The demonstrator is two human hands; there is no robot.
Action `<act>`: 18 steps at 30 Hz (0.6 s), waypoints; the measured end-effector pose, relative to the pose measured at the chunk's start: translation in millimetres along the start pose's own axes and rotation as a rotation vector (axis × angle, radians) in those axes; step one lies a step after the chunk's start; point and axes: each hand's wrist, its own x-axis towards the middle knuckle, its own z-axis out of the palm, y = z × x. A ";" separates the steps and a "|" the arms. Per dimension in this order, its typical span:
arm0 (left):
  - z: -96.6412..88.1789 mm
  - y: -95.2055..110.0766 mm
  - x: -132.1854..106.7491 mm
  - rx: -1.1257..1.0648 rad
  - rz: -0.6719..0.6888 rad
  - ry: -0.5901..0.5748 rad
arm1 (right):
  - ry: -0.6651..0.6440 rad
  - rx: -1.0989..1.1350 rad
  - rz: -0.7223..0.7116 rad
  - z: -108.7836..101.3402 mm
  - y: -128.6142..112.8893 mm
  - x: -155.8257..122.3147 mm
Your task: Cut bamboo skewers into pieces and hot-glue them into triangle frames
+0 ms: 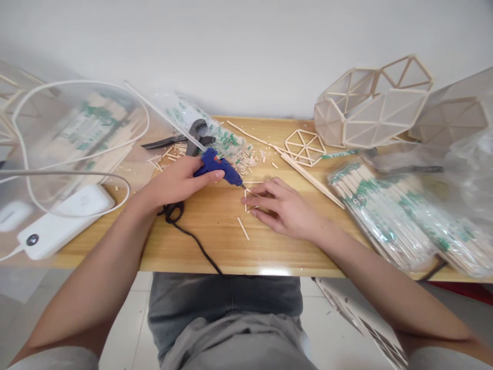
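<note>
My left hand [179, 180] is wrapped round a blue hot glue gun [219, 167] with a white glue stick in its back end. The gun's nozzle points down to the right, at short wooden sticks [245, 200] on the table. My right hand [283, 205] has its fingers bent together over these sticks, its fingertips pinching one beside the nozzle. Part of the sticks lies hidden under those fingers. One loose short stick [243, 228] lies nearer to me. Behind the gun is a black-handled cutting tool [196, 136].
Stick offcuts [246, 162] are scattered behind the gun. A hexagonal stick frame [305, 147], long sticks [308, 177] and a larger stick structure [373, 108] stand to the right. Bagged sticks [385, 216] lie at right; a white power bank [65, 221] and cables at left.
</note>
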 end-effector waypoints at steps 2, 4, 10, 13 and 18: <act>-0.8 -0.1 -0.3 0.008 0.000 -0.003 | -0.002 0.003 0.002 -0.4 -0.4 0.3; -1.7 -0.2 -0.4 0.002 0.012 -0.006 | -0.006 0.006 0.009 -0.6 -0.5 0.4; -3.5 2.5 -0.4 -0.001 0.019 0.000 | -0.010 0.018 0.018 -0.2 0.4 0.0; -4.4 5.1 -0.5 0.005 0.019 -0.005 | -0.011 0.017 0.015 0.1 0.8 -0.4; -5.7 6.0 -0.9 0.020 0.005 -0.010 | -0.003 -0.001 0.005 0.8 1.3 -1.1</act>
